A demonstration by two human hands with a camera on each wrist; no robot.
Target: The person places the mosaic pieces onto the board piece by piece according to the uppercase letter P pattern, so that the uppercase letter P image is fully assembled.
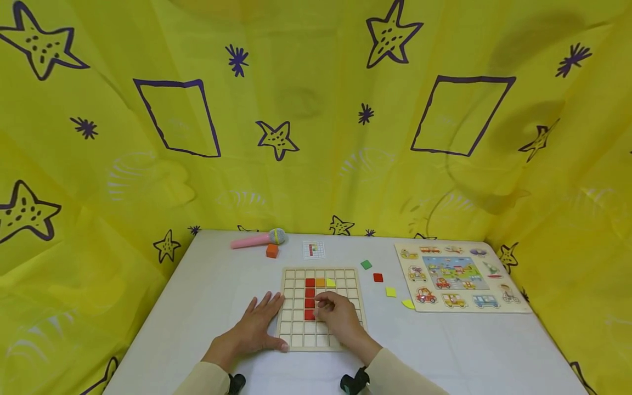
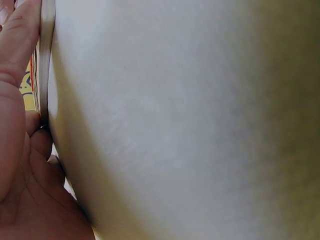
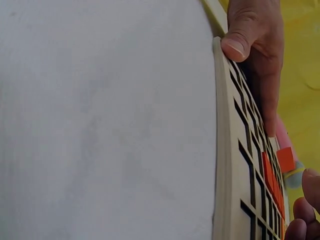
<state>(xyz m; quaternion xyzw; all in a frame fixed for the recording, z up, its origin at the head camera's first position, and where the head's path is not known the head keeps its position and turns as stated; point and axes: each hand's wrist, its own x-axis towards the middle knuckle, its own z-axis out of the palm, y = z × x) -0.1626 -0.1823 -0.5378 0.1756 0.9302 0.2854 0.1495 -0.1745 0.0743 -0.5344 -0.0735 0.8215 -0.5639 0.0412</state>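
A wooden grid board (image 1: 298, 339) lies flat on the table. Red square tiles (image 1: 309, 293) form a column on it, with an orange tile (image 1: 320, 282) and a yellow tile (image 1: 331, 283) beside the top one. My left hand (image 1: 257, 326) rests spread along the board's left edge, its thumb at the near left corner. Over the board, my right hand (image 1: 338, 318) has its fingers loosely bent, thumb and index fingertips apart beside the lower red tiles. In the right wrist view no tile shows between the fingertips (image 3: 312, 187). That hand hides some right-hand cells.
Right of the board lie a green tile (image 1: 366, 264), a red tile (image 1: 378, 277), a yellow square (image 1: 390, 292) and a yellow rounded piece (image 1: 408, 304). Beyond them is a vehicle puzzle (image 1: 503, 304). Behind stand a pattern card (image 1: 314, 250), an orange cube (image 1: 272, 251) and a pink microphone (image 1: 252, 240).
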